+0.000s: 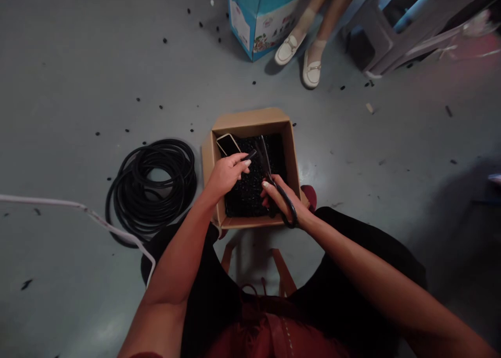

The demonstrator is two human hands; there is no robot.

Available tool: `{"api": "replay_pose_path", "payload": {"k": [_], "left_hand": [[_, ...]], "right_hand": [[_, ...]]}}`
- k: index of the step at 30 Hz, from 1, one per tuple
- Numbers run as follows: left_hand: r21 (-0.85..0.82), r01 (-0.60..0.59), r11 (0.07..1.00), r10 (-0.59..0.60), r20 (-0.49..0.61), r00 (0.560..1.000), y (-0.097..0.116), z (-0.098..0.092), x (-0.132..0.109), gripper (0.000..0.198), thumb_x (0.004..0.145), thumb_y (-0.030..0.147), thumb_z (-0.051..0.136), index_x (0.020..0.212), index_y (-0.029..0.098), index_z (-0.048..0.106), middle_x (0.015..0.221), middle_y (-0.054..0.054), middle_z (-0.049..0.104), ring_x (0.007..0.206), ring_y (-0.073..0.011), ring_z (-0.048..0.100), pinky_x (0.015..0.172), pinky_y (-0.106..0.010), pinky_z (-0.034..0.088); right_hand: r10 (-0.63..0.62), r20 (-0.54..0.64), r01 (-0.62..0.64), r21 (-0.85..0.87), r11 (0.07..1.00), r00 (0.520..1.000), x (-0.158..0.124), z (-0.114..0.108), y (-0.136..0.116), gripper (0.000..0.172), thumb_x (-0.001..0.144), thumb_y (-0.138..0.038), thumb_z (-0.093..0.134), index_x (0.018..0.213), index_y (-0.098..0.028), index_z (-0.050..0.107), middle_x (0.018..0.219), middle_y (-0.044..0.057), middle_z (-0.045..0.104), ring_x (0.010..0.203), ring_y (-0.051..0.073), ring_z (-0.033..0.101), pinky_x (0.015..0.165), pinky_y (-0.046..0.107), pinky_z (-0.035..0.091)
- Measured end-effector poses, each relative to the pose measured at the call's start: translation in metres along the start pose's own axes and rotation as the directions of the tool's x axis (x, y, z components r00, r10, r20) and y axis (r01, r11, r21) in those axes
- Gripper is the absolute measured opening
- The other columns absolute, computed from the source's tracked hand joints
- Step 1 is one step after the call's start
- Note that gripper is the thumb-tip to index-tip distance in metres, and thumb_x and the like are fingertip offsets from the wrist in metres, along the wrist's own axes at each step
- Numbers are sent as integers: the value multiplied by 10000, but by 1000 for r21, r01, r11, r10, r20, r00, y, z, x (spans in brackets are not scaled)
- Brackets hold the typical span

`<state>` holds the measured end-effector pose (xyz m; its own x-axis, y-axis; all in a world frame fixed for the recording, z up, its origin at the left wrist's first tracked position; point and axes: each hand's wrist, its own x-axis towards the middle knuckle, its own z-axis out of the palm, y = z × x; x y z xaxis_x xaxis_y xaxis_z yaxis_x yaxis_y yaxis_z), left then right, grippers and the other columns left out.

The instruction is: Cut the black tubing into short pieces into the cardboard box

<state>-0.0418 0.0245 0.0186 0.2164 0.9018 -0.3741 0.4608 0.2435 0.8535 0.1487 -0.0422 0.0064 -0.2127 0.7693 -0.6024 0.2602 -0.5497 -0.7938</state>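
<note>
Over an open cardboard box (250,119), my left hand (229,172) pinches a short black ribbed piece (251,154). My right hand (284,196) is wrapped round the black handles of a pair of scissors (265,162). The scissor blades point away from me, parted, just right of the ribbed piece; I cannot tell whether they touch it. Many small black pieces (245,201) fill the box below both hands. A phone-like dark rectangle with a light rim (228,144) lies in the box's far left corner, beside my left hand.
A coil of black hose (121,191) lies on the floor left of the box. A white cable (105,223) runs in from the left. Ahead are a blue carton (256,19), another person's white shoes (289,47) and a grey plastic stool (378,39). Black bits dot the floor.
</note>
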Motion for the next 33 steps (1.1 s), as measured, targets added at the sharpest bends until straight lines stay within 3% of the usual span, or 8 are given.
{"api": "replay_pose_path", "payload": {"k": [5, 14, 22, 29, 33], "left_hand": [[-20, 7, 1000, -7, -18, 1000, -2, 3, 2, 340, 889, 391, 530, 1056, 147, 697, 761, -17, 688, 567, -93, 514, 586, -236, 408], [12, 1, 1000, 0, -27, 1000, 2, 4, 3, 312, 883, 386, 524, 983, 151, 702, 760, -21, 676, 607, -108, 530, 607, -244, 409], [68, -15, 998, 15, -9, 1000, 6, 4, 2, 320, 892, 365, 511, 990, 151, 728, 748, -24, 680, 625, -123, 547, 624, -256, 407], [132, -4, 991, 5, -5, 1000, 10, 1, 2, 342, 892, 325, 513, 1077, 143, 737, 766, -35, 695, 676, -140, 574, 675, -265, 429], [153, 8, 988, -7, -8, 1000, 14, 0, 1, 349, 896, 310, 511, 1101, 147, 741, 759, -34, 694, 694, -147, 585, 703, -270, 439]], "right_hand": [[-9, -57, 5, -75, 997, 998, -2, -4, -12, 433, 893, -526, 513, 1187, -209, 487, 851, 15, 619, 706, 155, 621, 675, 308, 505], [-26, -6, 25, -184, 983, 1000, -3, -6, -14, 533, 883, -544, 509, 1264, -171, 491, 805, 28, 628, 749, 192, 616, 688, 330, 463], [-42, 27, 46, -203, 978, 999, -3, -6, -10, 569, 884, -554, 506, 1305, -173, 478, 872, 54, 646, 798, 212, 627, 735, 357, 475], [-61, 39, 68, -231, 971, 997, -6, -9, -14, 528, 886, -542, 520, 1286, -199, 478, 1135, 116, 656, 947, 253, 641, 830, 404, 486], [-72, 41, 80, -256, 963, 997, -8, -10, -20, 490, 884, -506, 527, 1257, -191, 486, 1131, 118, 665, 981, 263, 631, 846, 401, 479]]}}
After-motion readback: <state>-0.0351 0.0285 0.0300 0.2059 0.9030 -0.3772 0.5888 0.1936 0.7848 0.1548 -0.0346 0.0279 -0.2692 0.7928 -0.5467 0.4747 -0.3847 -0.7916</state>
